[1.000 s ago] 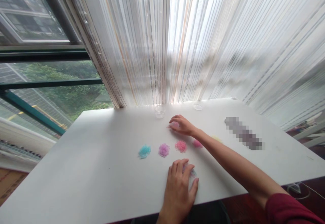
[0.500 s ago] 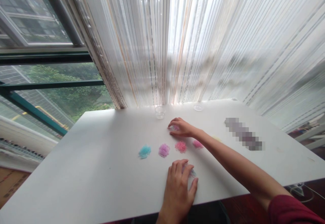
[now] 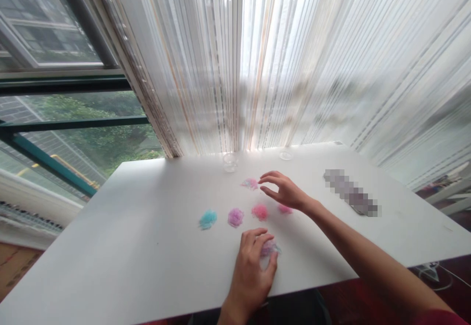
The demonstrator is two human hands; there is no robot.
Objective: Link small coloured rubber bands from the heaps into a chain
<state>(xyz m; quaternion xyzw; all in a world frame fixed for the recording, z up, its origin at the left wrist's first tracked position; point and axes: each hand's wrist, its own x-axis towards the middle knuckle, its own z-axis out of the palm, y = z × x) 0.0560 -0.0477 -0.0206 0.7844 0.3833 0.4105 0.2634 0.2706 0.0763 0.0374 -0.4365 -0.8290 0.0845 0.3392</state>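
On the white table lie small heaps of thin coloured bits that look like tiny rubber bands. A blue heap (image 3: 208,219), a purple heap (image 3: 235,217), a red heap (image 3: 260,212) and a pink heap (image 3: 285,209) form a row, the last partly behind my right wrist. My left hand (image 3: 255,263) curves, fingers apart, around the left side of a mixed purple heap (image 3: 271,248) near the front edge. Just right of a pink mixed heap (image 3: 249,183) hovers my right hand (image 3: 285,191), thumb and fingers parted with nothing visible between them.
A clear plastic cup (image 3: 230,162) stands at the table's back edge, with a clear round lid (image 3: 285,155) to its right. A pixelated long object (image 3: 351,193) lies on the right. Sheer striped curtains (image 3: 235,69) hang behind the table (image 3: 128,246).
My right hand has drawn back to the right, uncovering the pink mixed heap. My left hand has shifted slightly, and more of the mixed purple heap shows.
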